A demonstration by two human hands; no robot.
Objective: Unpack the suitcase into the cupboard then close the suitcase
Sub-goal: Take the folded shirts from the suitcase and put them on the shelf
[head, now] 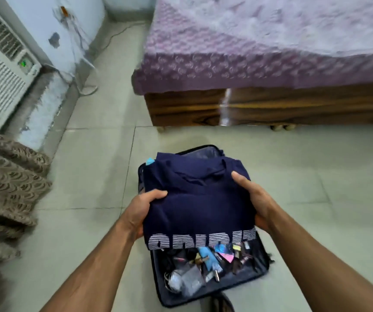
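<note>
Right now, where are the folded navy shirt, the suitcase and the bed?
folded navy shirt (199,199): head view, middle of the fabric.
suitcase (261,270): head view, right wall.
bed (271,41): head view, purple cover.

Two hands show, the left hand (144,211) and the right hand (254,199), and between them one folded navy garment (198,203) with one line of striped white lettering. Beneath lies one open suitcase (257,272); the small loose items (205,261) in its near half are jumbled and blurred, too many to count. There is one bed (271,64), one air cooler (1,75) and one brown patterned cloth (7,188).
</note>
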